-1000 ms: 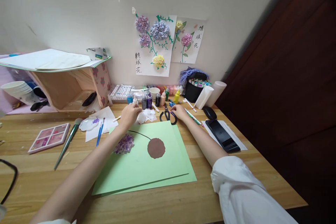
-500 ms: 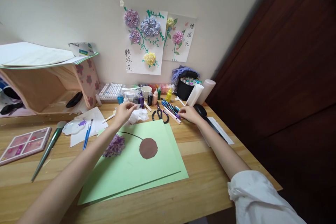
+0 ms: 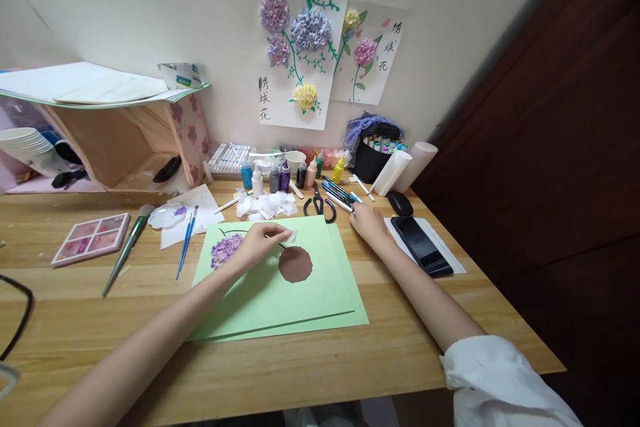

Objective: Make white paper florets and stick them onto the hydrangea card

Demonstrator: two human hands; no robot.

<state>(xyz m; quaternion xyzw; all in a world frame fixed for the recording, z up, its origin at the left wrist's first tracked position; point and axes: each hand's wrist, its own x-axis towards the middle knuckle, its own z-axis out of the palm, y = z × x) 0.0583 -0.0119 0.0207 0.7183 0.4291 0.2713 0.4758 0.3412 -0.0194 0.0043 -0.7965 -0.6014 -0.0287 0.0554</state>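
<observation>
Pinched in my left hand [image 3: 263,243] is a small scrap of white tissue paper [image 3: 293,236], held over the green paper [image 3: 280,310], just above a brown scalloped circle [image 3: 295,264]. A black curved line joins that circle to a fluffy purple flower [image 3: 226,251] beside my left wrist. My right hand [image 3: 369,223] rests on the table to the right, its fingers curled at the near ends of a bunch of pens [image 3: 339,193]. Whatever is between those fingertips is hidden. Black-handled scissors [image 3: 319,207] lie to the left of the pens.
Crumpled white tissue [image 3: 267,205] lies behind the green paper, before several paint bottles [image 3: 285,177]. At left are blue brushes [image 3: 187,243], a large makeup brush [image 3: 127,250] and a palette [image 3: 93,239]. A phone [image 3: 423,247] and mouse [image 3: 400,203] sit at right.
My left hand has moved from the tissue pile toward me, carrying the scrap over the brown circle. My right hand stays by the pens. The view has shifted.
</observation>
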